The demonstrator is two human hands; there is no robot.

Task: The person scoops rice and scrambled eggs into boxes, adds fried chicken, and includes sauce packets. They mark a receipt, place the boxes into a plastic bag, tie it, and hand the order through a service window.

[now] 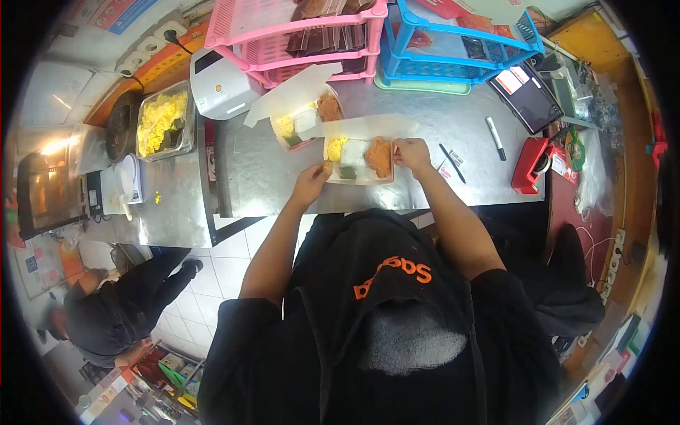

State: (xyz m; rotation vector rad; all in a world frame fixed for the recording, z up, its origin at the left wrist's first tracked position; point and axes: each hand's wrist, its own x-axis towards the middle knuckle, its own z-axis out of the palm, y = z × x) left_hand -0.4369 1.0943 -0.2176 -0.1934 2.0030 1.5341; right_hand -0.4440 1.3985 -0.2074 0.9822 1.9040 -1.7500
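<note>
An open paper lunch box sits on the metal table in front of me, its lid raised on the far side. White rice lies between a yellow food like scrambled egg and a piece of fried chicken; a green piece is near the front. My left hand grips the box's left front corner, fingers closed. Around its right wall my right hand is closed. Just behind, a second open lunch box holds similar food, partly covered by the first box's lid.
Pink and blue racks with packets line the back. To the right lie a marker, a pen, a red tape dispenser and a tablet. A tub of yellow food stands left; another person is lower left.
</note>
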